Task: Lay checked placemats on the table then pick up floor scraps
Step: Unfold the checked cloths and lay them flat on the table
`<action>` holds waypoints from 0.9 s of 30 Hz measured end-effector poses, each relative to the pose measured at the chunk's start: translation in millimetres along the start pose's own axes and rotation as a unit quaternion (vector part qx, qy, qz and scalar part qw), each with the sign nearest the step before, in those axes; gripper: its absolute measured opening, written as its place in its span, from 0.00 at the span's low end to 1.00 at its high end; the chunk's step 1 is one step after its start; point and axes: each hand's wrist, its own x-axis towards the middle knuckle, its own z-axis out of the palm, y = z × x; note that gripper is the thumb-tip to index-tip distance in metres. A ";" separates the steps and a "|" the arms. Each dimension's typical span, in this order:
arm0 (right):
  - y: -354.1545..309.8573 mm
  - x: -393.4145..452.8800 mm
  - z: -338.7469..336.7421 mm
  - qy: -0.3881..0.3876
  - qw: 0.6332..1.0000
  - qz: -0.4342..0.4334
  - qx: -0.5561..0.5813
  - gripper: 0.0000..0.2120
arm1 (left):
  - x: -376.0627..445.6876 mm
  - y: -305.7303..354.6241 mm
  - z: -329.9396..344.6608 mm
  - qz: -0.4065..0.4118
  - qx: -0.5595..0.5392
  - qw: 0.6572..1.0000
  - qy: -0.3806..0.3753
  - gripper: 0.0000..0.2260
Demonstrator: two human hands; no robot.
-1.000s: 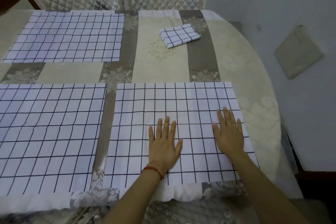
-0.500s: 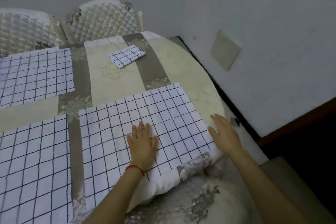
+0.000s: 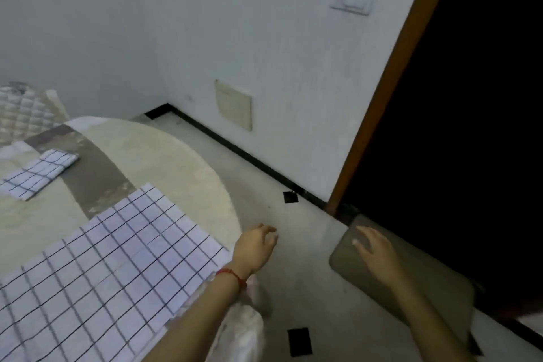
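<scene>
A checked placemat is seen spread flat on the table, reaching to the table's near right edge. A second, folded placemat is laid farther back on the table, well apart from both hands.

The left hand is held out past the table's right edge, just beside the far right corner of the spread placemat but not touching it. Its fingers are loosely curled and nothing is held in them. A red cord is worn at that wrist, which is seen over the placemat's right edge.

The right hand is held farther right, well apart from the placemat, in front of a grey-green mat lying on the floor by a dark doorway. Its fingers are spread and relaxed, and nothing is gripped. Whether the mat is touched cannot be told.

Two small black squares are seen on the pale floor: one near the skirting, beyond the left hand, and one nearer, between the two forearms. Whether these are scraps or tile insets cannot be told. Neither is touched by a hand.

A quilted chair back is seen behind the table, and a beige panel and a switch plate are fixed to the wall.
</scene>
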 end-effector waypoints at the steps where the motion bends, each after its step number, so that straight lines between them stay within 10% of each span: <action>1: 19.1 1.3 -11.0 0.009 1.000 0.013 0.008 0.20 | 8.6 14.7 11.9 -0.004 -0.012 1.000 -0.025 0.15; 12: 170.5 40.9 -76.8 -0.028 0.986 0.132 0.100 0.20 | 44.5 71.4 121.5 -0.189 -0.155 0.964 -0.101 0.13; 27: 132.6 241.0 -38.7 -0.140 0.969 0.155 0.129 0.18 | 178.1 6.1 111.7 -0.393 -0.274 0.878 -0.017 0.12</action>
